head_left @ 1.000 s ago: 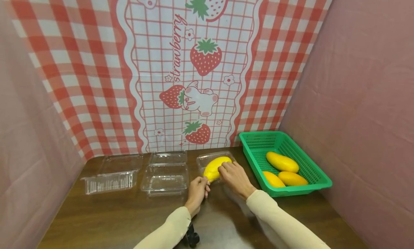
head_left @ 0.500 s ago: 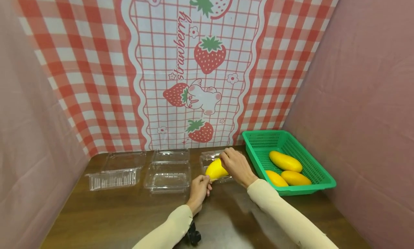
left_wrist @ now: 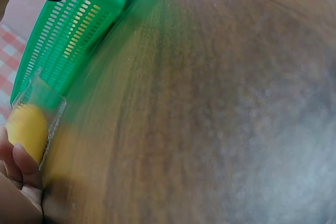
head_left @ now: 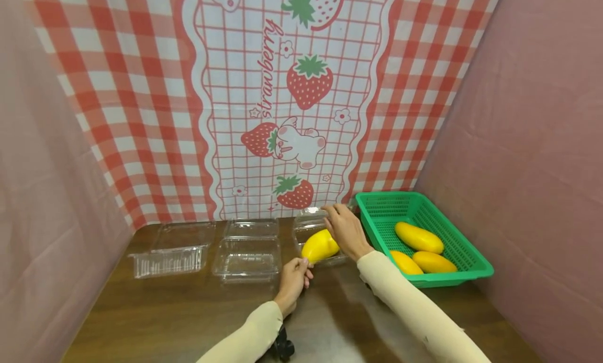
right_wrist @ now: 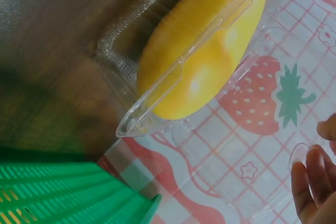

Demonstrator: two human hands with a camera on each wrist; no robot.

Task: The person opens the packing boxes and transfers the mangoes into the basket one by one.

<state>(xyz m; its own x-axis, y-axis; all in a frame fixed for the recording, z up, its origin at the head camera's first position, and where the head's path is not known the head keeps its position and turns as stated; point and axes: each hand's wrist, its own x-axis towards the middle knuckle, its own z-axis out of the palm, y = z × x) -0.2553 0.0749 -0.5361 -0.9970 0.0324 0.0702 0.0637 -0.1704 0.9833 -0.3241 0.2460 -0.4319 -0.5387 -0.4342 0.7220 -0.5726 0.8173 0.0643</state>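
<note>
A yellow mango [head_left: 319,246] lies in a clear plastic clamshell container [right_wrist: 118,51], which stands between the two hands. At the container's near left corner, my left hand [head_left: 293,283] pinches the rim right beside the mango's tip; in the left wrist view its curled fingers [left_wrist: 25,162] show against the container's end. My right hand [head_left: 347,231] holds the edge of the raised transparent lid [head_left: 311,212] at the back. The right wrist view shows thumb and fingers [right_wrist: 317,174] on a clear tab of that lid, which stands up in front of the strawberry cloth.
A green basket [head_left: 452,250] with 3 yellow mangoes [head_left: 419,237] stands at the right. To the left are two more open clear containers [head_left: 247,263] [head_left: 169,262]. A checked strawberry cloth [head_left: 264,90] hangs behind the table [head_left: 188,316]. A black object [head_left: 283,347] sits near the left sleeve.
My right hand has gone from the mango to the back of its container and lifted the lid. The left hand stays at the near corner. The head view has shifted slightly.
</note>
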